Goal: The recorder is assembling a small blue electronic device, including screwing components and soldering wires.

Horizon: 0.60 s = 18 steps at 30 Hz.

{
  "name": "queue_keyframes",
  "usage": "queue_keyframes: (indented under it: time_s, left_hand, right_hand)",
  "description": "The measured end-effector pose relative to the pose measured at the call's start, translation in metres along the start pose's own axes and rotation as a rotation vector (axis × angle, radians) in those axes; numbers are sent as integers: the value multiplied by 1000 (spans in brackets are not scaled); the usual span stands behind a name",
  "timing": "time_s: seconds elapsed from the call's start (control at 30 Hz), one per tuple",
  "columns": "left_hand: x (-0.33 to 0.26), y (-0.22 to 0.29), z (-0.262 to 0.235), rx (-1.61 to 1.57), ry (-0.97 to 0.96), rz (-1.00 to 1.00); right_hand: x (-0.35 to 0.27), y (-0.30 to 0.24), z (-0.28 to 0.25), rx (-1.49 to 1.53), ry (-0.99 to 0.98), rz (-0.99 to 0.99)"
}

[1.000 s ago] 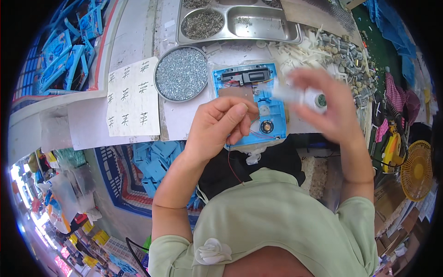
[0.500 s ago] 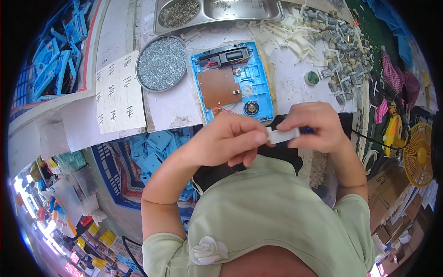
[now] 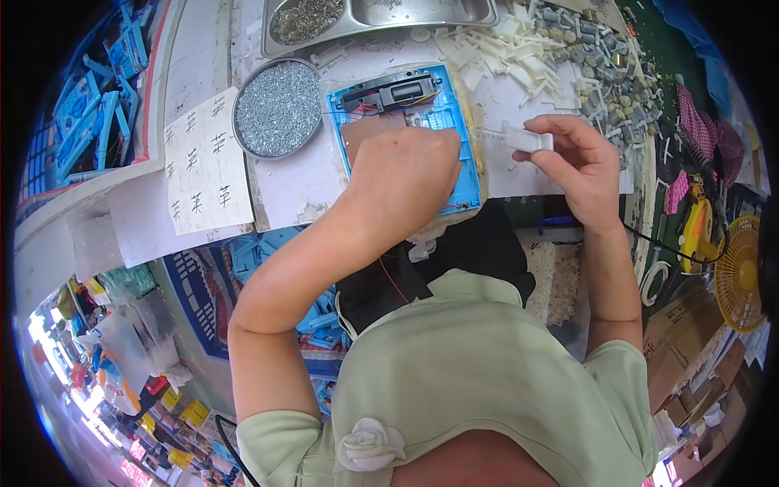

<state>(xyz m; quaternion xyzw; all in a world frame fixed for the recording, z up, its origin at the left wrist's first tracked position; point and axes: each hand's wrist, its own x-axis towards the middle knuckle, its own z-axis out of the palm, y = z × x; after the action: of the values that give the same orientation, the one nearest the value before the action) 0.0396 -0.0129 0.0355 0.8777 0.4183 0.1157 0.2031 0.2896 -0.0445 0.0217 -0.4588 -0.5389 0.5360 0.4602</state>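
My right hand [image 3: 586, 166] pinches a small white plastic part [image 3: 529, 139] between thumb and fingers, right of an open blue plastic casing [image 3: 464, 188]. My left hand [image 3: 410, 174] is closed over the middle of that casing; its fingertips and anything in them are hidden. Behind it, a black module [image 3: 398, 93] with wires sits along the casing's far side. A brown circuit board [image 3: 355, 132] shows partly at the left of the hand. Below the casing's near edge, a thin red wire [image 3: 395, 282] hangs over my lap.
A round tray of small metal screws [image 3: 278, 108] stands left of the casing, beside a marked paper sheet [image 3: 209, 166]. White plastic parts [image 3: 519, 53] and small motors [image 3: 621, 101] are heaped at the back right. A metal tray [image 3: 381, 24] lies at the back. Blue parts fill a basket [image 3: 199, 296] below the table.
My left hand has let go of the white plastic part and moved forward over the casing. My right hand has carried the part forward and to the right.
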Motion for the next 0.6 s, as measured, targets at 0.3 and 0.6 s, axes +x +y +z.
queue_keyframes:
  time_s: [0.3, 0.6]
  left_hand:
    - [-38, -13, 3, -532, 262, -279]
    - [-15, -7, 3, -86, 197, 76]
  right_hand:
    - [22, -9, 0, -529, -129, -253]
    - [27, -12, -8, -628, -137, -382]
